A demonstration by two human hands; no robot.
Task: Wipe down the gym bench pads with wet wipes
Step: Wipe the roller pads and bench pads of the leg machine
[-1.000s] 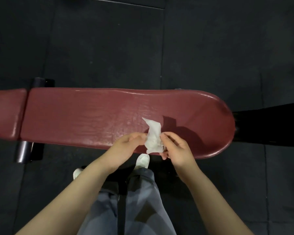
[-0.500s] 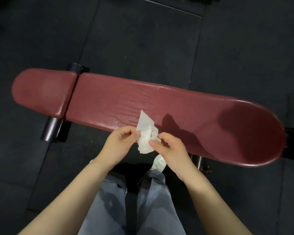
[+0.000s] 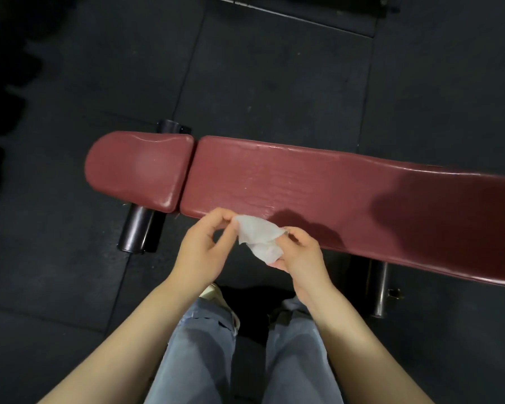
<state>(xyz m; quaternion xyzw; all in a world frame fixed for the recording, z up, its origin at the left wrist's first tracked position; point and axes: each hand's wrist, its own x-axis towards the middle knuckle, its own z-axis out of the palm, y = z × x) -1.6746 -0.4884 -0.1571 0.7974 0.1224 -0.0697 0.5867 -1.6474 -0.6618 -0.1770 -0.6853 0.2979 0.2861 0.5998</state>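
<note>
Left forearm enters from lower left of frame, angled up toward centre. Left hand (image 3: pixel 200 247) palm-side partly up, thumb + index fingertips pinched together on the upper-left corner of the wet wipe (image 3: pixel 258 237); other fingers loosely curled behind.

Wipe: white, thin, crumpled, semi-translucent sheet, stretched between both hands, held in the air at frame centre, just at the near edge of the long pad (image 3: pixel 333 193), not visibly touching it.

Right forearm enters from lower right. Right hand (image 3: pixel 302 256) back of hand up, fingers curled and clamped on the wipe's lower-right bunch; thumb tip on top of the sheet.

Short pad (image 3: pixel 137 170), left-centre: dark red vinyl, rounded end, glossy, smooth. Narrow gap, then long pad running to the right edge: same vinyl, wrinkled surface w/ wet-looking sheen mid-section, dark shadows on right part.

Black cylindrical roller (image 3: pixel 139 228) under the gap. Metal leg (image 3: pixel 381 290) lower right. Floor (image 3: pixel 274 83): black rubber tiles, matte, seams visible. Blue jeans (image 3: pixel 204 360) bottom centre.
</note>
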